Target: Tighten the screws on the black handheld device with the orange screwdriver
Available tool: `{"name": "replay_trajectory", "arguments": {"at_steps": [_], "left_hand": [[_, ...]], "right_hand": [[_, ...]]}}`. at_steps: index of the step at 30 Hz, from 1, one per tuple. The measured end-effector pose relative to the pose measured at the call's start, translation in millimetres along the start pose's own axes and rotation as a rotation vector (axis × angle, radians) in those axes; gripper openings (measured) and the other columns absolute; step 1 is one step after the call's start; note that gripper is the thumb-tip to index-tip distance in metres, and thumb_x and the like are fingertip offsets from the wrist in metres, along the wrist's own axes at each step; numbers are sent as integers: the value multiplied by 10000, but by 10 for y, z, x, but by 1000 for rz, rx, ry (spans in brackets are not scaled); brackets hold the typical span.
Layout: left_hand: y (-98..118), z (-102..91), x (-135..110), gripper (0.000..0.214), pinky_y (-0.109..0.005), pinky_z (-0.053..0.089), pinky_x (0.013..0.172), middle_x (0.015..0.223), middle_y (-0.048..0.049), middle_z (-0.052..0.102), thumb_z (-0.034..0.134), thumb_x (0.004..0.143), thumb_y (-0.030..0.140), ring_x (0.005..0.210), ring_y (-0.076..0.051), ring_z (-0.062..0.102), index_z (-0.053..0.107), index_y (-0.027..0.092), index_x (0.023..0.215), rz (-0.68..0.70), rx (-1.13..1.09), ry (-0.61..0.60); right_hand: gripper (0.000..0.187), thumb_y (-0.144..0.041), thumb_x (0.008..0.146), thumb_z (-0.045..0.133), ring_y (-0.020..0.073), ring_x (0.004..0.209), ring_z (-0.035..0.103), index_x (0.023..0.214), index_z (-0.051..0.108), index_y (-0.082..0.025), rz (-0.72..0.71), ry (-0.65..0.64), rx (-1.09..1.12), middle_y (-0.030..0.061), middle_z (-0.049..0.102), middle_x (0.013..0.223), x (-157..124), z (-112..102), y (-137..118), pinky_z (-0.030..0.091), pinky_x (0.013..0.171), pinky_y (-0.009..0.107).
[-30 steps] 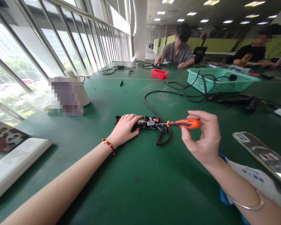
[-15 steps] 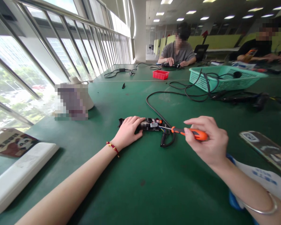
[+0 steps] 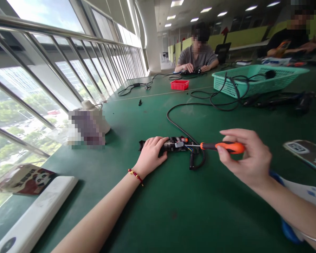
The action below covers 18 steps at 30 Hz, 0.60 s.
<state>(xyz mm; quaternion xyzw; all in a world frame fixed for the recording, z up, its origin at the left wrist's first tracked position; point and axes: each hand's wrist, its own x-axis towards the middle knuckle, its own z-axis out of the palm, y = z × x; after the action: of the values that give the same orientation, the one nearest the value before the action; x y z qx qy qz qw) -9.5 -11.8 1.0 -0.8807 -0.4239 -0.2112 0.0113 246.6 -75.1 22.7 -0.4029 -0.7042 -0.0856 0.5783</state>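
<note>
— Step in hand?
— Screw work is judged to be under way. The screwdriver [image 3: 226, 147] is laid almost level, and its tip is set into the bare wiring end of the opened appliance [image 3: 177, 144]. The appliance lies on the green table [image 3: 158, 211] just ahead of the person, with its power cord [image 3: 173, 121] looping away behind.
— How is the appliance held?
— It is pinned down by the left hand [image 3: 154, 153]. The fingers [image 3: 159, 141] are curled over its dark body, the palm is low, and the forearm is stretched across the table.
— And the right hand [image 3: 249, 158]?
— It is raised off the table. The orange handle is pinched between thumb and fingertips, not wrapped in the fist.
— What is called for by the next move?
— A squarely seated tip and a turn made from the fingertips are judged to be needed. The body has to be pressed firmly so that nothing is rolled and the thin wires are not nicked. Whether a screw head is met by the tip cannot be told.
</note>
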Motion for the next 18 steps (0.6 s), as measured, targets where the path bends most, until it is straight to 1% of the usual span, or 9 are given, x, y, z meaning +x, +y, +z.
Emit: {"name": "replay_trajectory", "arguments": {"at_steps": [2,3,5,7,9,10,14,16,18], "left_hand": [[-7,6,1,426,-384,385,976,1150,-60,559,496,798,204,1066,-218,504,462,195,1223,2,3,-1],[-10,7,2,427,-385,385,977,1152,-62,559,496,798,202,1066,-218,504,462,189,1223,3,5,-1],[-10,6,5,425,-389,384,978,1152,-65,559,494,797,200,1064,-220,504,464,187,1221,4,4,0],[-7,2,10,422,-392,386,973,1146,-63,562,493,797,197,1059,-222,506,465,192,1218,3,0,2],[-4,-2,15,418,-392,391,966,1139,-62,565,493,796,196,1051,-223,510,469,193,1213,3,-4,3],[-4,-3,17,417,-391,393,962,1137,-62,567,495,795,195,1049,-223,511,471,190,1211,2,-5,3],[-14,-3,15,414,-391,392,965,1139,-66,567,498,804,207,1060,-224,513,469,189,1216,6,-5,8],[-12,-7,7,422,-397,376,982,1165,-72,559,496,826,248,1084,-224,505,451,189,1242,12,-1,26],[12,-19,-2,457,-413,327,1027,1219,-79,539,486,852,310,1132,-225,480,412,189,1287,17,14,71]], "right_hand": [[497,-135,661,666,207,807,598,1133,538,-223,12,27,71,62,591,955,-8,16,10,504,707,375],[525,-131,658,666,212,822,600,1155,523,-226,10,33,93,66,585,978,-9,20,9,506,720,386],[482,-132,664,667,202,792,599,1119,541,-233,16,26,75,55,591,943,-2,16,-6,511,695,372],[346,-139,678,666,180,721,586,1001,589,-236,5,2,0,32,603,841,9,6,-31,505,637,336],[281,-139,687,664,166,681,575,944,602,-234,1,-11,-37,20,596,781,14,4,-50,496,595,308],[302,-138,686,664,166,685,577,965,597,-232,3,-1,-28,22,591,787,13,8,-53,498,599,308],[496,-140,670,668,194,793,590,1135,524,-233,15,64,77,51,570,920,-4,36,-44,516,685,358],[464,-142,677,664,185,777,591,1111,534,-237,27,48,70,48,572,923,-6,36,-46,522,671,347],[349,-145,691,657,160,711,584,1017,576,-239,34,9,18,33,585,877,-6,26,-52,522,623,310]]}}
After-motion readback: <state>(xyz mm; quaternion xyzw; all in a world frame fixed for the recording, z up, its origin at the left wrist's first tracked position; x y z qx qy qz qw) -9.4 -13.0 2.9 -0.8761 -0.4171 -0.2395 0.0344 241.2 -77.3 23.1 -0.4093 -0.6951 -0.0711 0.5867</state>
